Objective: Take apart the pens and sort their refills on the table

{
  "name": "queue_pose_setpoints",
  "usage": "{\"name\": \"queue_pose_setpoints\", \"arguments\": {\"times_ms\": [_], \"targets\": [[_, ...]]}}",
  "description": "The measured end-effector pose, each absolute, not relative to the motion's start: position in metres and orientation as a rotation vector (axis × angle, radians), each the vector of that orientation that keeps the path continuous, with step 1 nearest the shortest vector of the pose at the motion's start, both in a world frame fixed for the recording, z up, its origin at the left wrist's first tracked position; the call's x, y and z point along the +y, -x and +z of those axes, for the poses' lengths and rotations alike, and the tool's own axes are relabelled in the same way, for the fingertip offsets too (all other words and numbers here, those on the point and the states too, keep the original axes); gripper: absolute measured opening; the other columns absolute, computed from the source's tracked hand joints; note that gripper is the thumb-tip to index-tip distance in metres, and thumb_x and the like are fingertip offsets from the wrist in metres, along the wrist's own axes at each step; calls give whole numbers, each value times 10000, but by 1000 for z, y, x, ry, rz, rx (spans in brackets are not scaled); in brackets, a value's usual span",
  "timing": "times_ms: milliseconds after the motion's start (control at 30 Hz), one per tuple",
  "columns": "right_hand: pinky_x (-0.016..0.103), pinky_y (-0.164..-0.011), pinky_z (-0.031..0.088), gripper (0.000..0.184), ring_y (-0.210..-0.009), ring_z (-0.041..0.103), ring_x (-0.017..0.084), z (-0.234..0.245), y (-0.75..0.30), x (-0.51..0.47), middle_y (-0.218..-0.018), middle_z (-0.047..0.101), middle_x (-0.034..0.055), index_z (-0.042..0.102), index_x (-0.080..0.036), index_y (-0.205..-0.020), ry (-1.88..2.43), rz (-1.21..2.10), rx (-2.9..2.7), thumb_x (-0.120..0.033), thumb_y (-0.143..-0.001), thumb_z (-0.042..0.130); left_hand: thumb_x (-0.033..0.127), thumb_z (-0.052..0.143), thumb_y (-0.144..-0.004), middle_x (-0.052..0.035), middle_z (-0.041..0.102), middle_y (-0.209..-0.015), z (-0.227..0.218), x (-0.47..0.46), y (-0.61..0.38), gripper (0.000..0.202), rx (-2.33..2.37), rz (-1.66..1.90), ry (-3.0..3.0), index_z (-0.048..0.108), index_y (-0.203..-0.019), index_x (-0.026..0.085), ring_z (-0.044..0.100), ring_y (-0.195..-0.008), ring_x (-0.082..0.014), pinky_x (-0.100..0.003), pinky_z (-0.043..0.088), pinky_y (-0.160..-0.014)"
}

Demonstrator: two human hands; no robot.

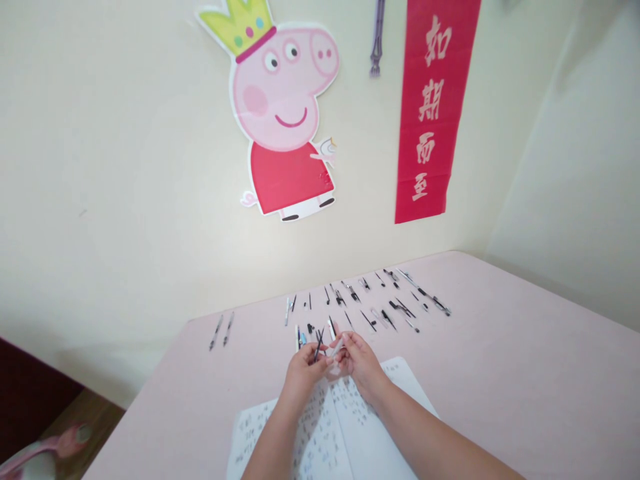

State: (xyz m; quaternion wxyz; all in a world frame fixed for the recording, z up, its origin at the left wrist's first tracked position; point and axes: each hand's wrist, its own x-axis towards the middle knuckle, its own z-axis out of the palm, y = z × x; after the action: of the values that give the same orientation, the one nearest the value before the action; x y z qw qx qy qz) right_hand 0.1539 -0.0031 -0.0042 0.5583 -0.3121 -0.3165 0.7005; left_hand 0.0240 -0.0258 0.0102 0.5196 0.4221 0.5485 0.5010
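Observation:
Both hands meet above an open notebook on a pale pink table. My left hand is closed around thin dark pen parts that stick up from its fingers. My right hand pinches a clear pen barrel that points toward the left hand. The fingertips of the two hands nearly touch. Beyond them, several disassembled pen parts lie in rows on the table.
Two whole pens lie apart at the far left of the table. The wall behind carries a cartoon pig sticker and a red banner. A pink object sits on the floor at lower left.

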Motion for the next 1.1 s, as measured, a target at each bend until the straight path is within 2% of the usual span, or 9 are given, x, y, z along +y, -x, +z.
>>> {"name": "queue_pose_setpoints", "arguments": {"times_ms": [267,400,567,733,800,933,1000,1100], "targets": [[160,-364,268,398,-431,443,51,-9,-158,3,-760,649,23,511,-184,-766,769,1609,-593,-509,-610,681,358,784,-458,53,537,-532,13,-26,-21,459,1397,1220,-953,571,-801,140,425,-406,-49,-169,284,-396],[167,-348,187,329,-366,330,31,-4,-156,-4,-619,575,-42,545,-180,-812,832,1675,-801,-468,-676,632,387,778,-475,64,532,-536,15,-27,-22,486,1374,1236,-941,554,-832,145,352,-367,-22,-160,242,-370],[186,-442,312,375,-433,427,60,-5,-149,-9,-489,503,-64,596,-142,-771,813,1736,-1040,-435,-580,732,427,789,-449,68,522,-510,13,-27,-23,562,1342,1230,-937,528,-865,154,356,-351,-27,-160,224,-371],[193,-458,344,344,-427,433,63,-3,-150,-10,-462,500,-67,594,-147,-714,789,1771,-992,-430,-575,731,452,785,-449,63,515,-515,12,-26,-25,550,1317,1224,-953,525,-832,153,356,-365,-30,-167,226,-388],[168,-420,304,318,-408,405,46,0,-153,-10,-475,503,-69,574,-156,-701,789,1785,-927,-421,-598,714,462,777,-461,56,523,-541,14,-27,-26,533,1325,1212,-953,532,-821,155,359,-384,-31,-170,229,-398],[150,-326,116,252,-337,260,4,5,-157,-8,-597,572,-51,537,-164,-701,785,1823,-786,-389,-660,644,542,673,-590,30,541,-592,18,-31,-26,439,1332,1241,-1020,559,-755,152,381,-438,-48,-184,276,-437],[150,-316,96,246,-335,257,0,5,-157,-7,-664,604,-33,542,-161,-710,776,1837,-744,-385,-662,632,570,604,-654,14,557,-628,19,-33,-25,428,1322,1246,-1036,574,-754,155,413,-480,-63,-190,306,-469],[145,-309,106,269,-339,274,-1,6,-157,-6,-683,623,-17,556,-152,-731,773,1863,-726,-383,-636,657,573,579,-681,16,538,-603,16,-34,-24,423,1305,1221,-1014,587,-783,162,435,-516,-83,-195,319,-493]]}}
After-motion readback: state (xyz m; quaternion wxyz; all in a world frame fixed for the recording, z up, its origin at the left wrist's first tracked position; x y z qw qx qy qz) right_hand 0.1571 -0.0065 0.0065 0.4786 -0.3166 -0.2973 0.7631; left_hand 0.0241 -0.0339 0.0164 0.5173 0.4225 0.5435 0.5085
